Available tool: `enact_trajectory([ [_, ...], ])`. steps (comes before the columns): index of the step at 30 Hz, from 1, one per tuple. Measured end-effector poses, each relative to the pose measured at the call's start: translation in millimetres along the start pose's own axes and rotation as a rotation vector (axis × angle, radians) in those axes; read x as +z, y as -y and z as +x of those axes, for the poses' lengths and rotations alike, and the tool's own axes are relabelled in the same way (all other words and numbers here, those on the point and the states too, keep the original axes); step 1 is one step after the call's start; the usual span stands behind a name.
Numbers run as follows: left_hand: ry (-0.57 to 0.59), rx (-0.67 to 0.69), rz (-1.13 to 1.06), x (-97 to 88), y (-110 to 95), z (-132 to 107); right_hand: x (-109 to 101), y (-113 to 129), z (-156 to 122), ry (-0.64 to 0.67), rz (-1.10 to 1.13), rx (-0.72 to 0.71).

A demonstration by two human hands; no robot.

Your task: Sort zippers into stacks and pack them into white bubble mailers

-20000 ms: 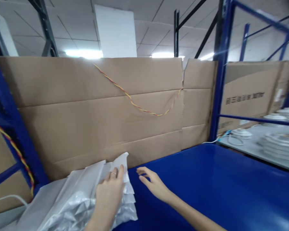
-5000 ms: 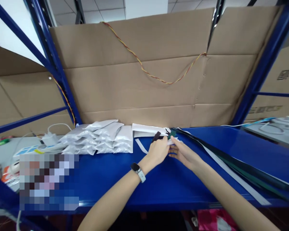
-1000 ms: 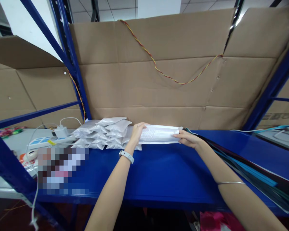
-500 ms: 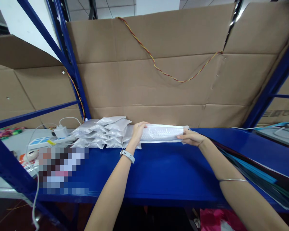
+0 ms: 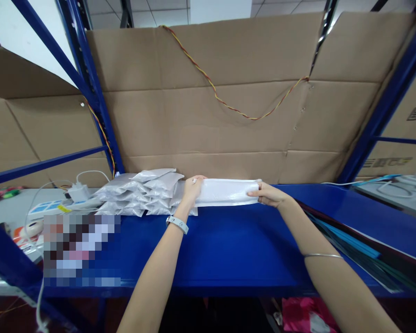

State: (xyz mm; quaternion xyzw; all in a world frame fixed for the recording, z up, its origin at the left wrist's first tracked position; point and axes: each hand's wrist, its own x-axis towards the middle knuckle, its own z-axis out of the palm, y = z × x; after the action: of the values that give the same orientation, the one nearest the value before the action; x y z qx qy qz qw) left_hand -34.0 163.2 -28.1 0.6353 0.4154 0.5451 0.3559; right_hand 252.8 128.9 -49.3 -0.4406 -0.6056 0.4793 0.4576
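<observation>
A long white padded pouch [image 5: 225, 192] is held level just above the blue shelf top [image 5: 229, 245], close to the cardboard back wall. My left hand [image 5: 191, 188] grips its left end, fingers curled over the top edge. My right hand [image 5: 268, 194] pinches its right end. Directly left of the pouch lies a stack of several white and silvery bags [image 5: 142, 192]; the pouch's left end reaches that stack.
Long dark and teal strips [image 5: 360, 252] lie along the shelf's right side. A white charger and power strip [image 5: 74, 194] sit on the grey table at left. Blue rack posts [image 5: 90, 88] stand on both sides; a red-yellow wire [image 5: 229, 104] hangs on the cardboard.
The pouch, held by both hands, has shifted slightly left and lower toward the bag stack. Five seconds ago both hands were working on a dark strip at its end.
</observation>
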Motion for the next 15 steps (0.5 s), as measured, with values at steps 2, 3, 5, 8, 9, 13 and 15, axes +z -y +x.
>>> enact_trajectory([
  [2, 0.001, -0.008, 0.010, 1.4, -0.1, 1.6, -9.6, 0.8, -2.2, 0.021, 0.009, 0.013],
  [3, 0.002, -0.007, 0.015, 1.8, -0.5, 2.3, -15.2, 1.3, -3.8, 0.027, 0.012, 0.021],
  [5, 0.007, 0.000, 0.028, 1.9, -1.6, 3.7, -27.4, 2.5, -8.0, 0.024, 0.015, 0.029],
  [8, -0.008, 0.011, 0.060, -2.7, -3.0, 7.6, -48.0, 4.9, -17.5, -0.013, 0.018, 0.023],
  [9, -0.021, 0.017, 0.074, -5.8, -3.1, 9.6, -55.6, 5.8, -22.0, -0.033, 0.015, 0.021],
  [13, -0.083, 0.039, 0.160, -23.1, 0.8, 21.4, -90.0, 6.2, -48.0, -0.115, -0.020, 0.035],
  [15, -0.119, 0.040, 0.216, -31.6, 5.0, 28.7, -109.4, 3.4, -64.8, -0.139, -0.066, 0.061],
])
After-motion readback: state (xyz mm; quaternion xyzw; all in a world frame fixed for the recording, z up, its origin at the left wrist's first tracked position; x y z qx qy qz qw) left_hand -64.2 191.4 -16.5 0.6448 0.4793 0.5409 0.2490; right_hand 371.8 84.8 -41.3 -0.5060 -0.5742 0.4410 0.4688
